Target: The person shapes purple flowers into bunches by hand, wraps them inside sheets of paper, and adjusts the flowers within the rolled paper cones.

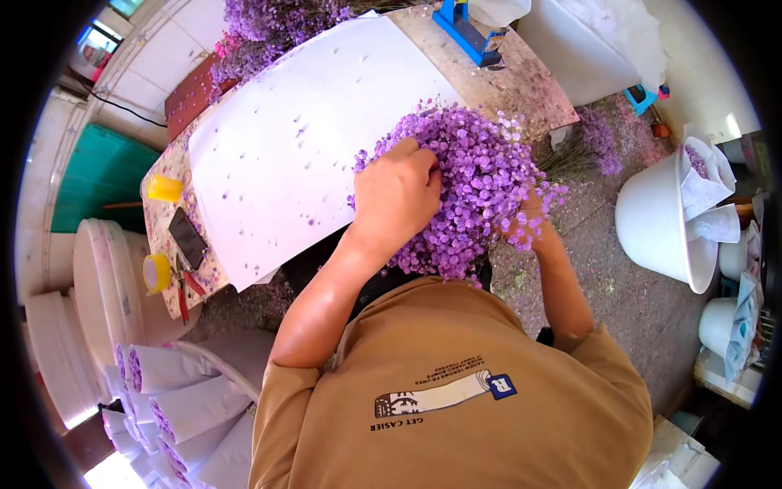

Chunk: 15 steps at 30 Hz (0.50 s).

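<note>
A full bunch of purple baby's breath [476, 171] is held in front of my chest, beside the worktable's near edge. My left hand [399, 191] is closed at the near-left side of the blossoms, its fingers curled in among them. Under the right side of the bunch, my right hand [528, 220] is wrapped round it; the flowers hide most of its fingers and the stems. To the left of the bunch, a large white paper sheet [301, 138] lies on the table, dotted with small fallen petals.
On the table's left end are yellow tape rolls [165, 189], a phone [188, 238] and red-handled pliers [193, 283]. More purple flowers [281, 24] and a blue tape dispenser [471, 34] sit at the back. Paper-wrapped bunches [191, 407] stand lower left; a white tub [656, 216] is at right.
</note>
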{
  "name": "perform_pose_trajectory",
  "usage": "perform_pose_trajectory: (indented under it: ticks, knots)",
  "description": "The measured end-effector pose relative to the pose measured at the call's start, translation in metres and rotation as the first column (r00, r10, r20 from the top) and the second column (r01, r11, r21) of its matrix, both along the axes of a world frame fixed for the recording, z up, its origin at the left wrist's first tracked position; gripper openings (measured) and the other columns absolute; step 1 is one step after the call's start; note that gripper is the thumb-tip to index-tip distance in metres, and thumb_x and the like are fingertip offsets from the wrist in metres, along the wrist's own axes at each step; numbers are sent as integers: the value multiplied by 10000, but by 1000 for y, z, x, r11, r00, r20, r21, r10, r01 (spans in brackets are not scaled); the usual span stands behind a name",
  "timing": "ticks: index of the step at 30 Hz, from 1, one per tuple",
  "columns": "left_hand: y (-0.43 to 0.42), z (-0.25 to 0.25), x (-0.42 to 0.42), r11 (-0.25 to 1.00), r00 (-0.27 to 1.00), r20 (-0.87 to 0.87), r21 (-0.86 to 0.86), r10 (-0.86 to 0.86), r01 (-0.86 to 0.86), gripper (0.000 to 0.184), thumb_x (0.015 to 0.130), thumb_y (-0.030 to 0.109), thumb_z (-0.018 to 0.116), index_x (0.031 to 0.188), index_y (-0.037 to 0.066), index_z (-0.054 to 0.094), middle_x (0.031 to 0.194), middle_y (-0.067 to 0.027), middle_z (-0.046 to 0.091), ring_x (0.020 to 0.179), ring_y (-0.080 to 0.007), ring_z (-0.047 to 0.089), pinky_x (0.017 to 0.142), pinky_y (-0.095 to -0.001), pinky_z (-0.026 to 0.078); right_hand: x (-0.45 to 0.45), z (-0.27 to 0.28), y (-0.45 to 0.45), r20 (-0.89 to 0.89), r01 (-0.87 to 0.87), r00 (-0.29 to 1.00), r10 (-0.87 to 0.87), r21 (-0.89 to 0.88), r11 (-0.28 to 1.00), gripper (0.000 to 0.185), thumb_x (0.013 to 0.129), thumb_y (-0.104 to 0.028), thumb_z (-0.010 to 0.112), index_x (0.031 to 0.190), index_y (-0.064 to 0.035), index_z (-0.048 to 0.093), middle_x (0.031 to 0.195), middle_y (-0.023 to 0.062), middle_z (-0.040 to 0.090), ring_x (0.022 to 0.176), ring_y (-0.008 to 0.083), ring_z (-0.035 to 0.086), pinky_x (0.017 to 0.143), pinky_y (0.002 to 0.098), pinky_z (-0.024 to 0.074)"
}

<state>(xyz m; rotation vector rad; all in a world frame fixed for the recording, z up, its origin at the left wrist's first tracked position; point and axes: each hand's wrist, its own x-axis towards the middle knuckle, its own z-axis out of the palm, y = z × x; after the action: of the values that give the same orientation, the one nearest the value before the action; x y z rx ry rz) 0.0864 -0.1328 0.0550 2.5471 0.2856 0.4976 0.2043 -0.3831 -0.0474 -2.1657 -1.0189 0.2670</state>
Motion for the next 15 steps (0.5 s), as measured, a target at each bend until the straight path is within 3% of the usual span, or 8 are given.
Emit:
perform_pose_trajectory:
  ticks: [3,5,6,8,9,11,12,15]
  knots:
    - [0,-4,1,999,998,67,-43,-10,13,70,824,94,731,891,74,727,882,-120,670,771,-329,676,701,-423,540,-2,1,-3,-7,79,997,-81,-106,991,998,743,-318,857,1547,3,360,1458,221,541,1343,375,528,1153,440,402]
    - [6,-10,-2,952,963,256,-266,-79,149,33,864,60,685,888,51,705,778,-80,624,702,-232,644,640,-335,507,2,-1,-3,19,-2,1000,3,-80,997,995,740,-307,855,1546,3,360,1460,219,540,1339,374,530,1152,437,401]
    - [9,-9,-4,953,964,255,-264,-80,149,33,864,60,685,888,51,705,778,-80,624,702,-232,644,640,-335,507,2,-2,-3,28,-29,999,31,-71,997,994,739,-303,854,1546,3,359,1461,218,540,1338,374,530,1152,436,401]
    - [19,-7,-12,628,988,133,-776,74,58,39,870,44,675,908,48,686,790,-15,613,668,-173,593,592,-316,477,-1,-3,-2,-110,31,993,-32,-2,1000,997,732,-297,855,1542,7,359,1462,215,541,1335,373,530,1153,437,397]
    - [28,-7,-14,441,986,137,-894,100,79,88,948,115,613,917,42,651,798,3,558,654,-98,489,548,-243,386,-2,-2,-1,-157,52,986,-49,19,998,999,729,-296,855,1541,8,359,1462,214,541,1335,373,530,1153,437,396]
    - [48,-4,-18,-77,986,143,-986,89,150,227,1025,200,493,920,26,594,785,-25,522,582,-85,342,500,-244,249,2,-1,0,-38,19,999,-22,-78,997,1005,716,-288,852,1539,12,359,1462,212,542,1334,377,528,1156,439,390]
    - [52,-4,-18,-99,982,152,-982,112,163,308,1037,263,432,914,21,576,812,-53,524,570,-88,316,492,-243,234,5,-4,-1,1,7,1000,-7,-110,994,1008,711,-285,851,1538,14,359,1462,211,542,1334,378,527,1157,439,388]
    - [60,6,-14,-22,992,46,-999,119,49,287,1034,256,472,906,26,585,801,-48,527,569,-90,318,493,-250,236,15,-36,-14,52,-38,998,44,-102,994,1001,691,-264,838,1527,22,369,1448,222,545,1331,393,522,1154,449,393]
